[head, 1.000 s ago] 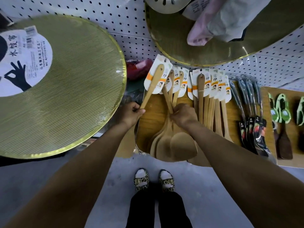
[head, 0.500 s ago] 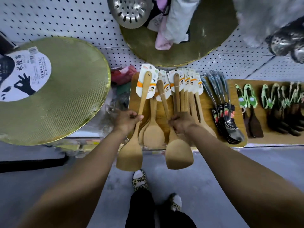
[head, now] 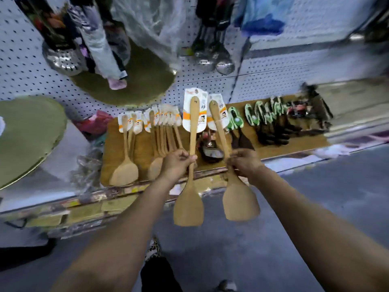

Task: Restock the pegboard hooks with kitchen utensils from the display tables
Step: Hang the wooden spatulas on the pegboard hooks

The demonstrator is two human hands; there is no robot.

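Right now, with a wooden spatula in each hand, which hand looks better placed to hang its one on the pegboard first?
Probably the left hand. Its spatula stands nearly upright, its top already against the pegboard. The right hand holds its spatula tilted, its top lower.

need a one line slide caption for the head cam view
Left hand and right hand each hold a carded wooden spatula above the display table, below the pegboard.

Matt pale wood on both spatulas (head: 188, 204), glossy paper cards (head: 193, 106) at handle tops. Above those, shiny metal ladles (head: 224, 67) on white perforated pegboard (head: 210, 85). Brown wooden surface (head: 143, 144) below.
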